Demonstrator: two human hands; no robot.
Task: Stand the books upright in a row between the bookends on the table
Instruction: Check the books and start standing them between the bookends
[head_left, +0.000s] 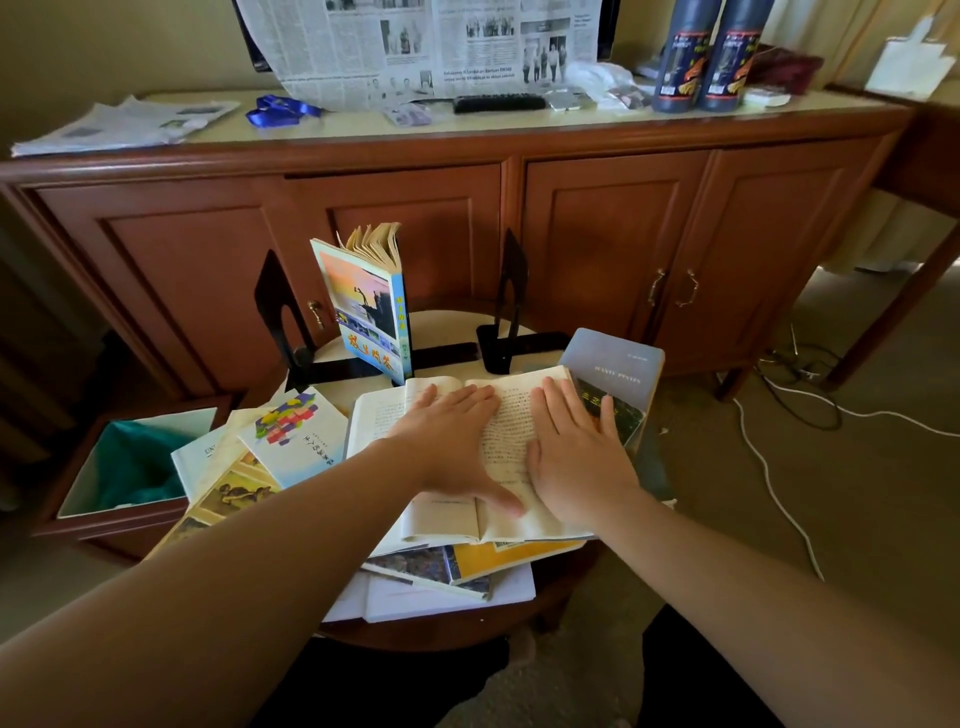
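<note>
Two black metal bookends stand on the small round table (447, 318): the left bookend (278, 306) and the right bookend (511, 291). Between them one colourful book (366, 306) stands upright, its pages fanned at the top. In front lies an open book (506, 441) with printed text. My left hand (449, 441) and my right hand (571, 447) rest flat on its pages, fingers spread. A grey book (621, 371) leans at the right, partly under my right hand. Several more books (291, 431) lie flat in a pile at the left and under the open book.
A wooden sideboard (467, 218) stands close behind the table, with newspapers, a remote and two dark cylinders (706, 52) on top. A box with green lining (130, 462) sits on the floor at left. White and black cables (779, 467) trail over the carpet at right.
</note>
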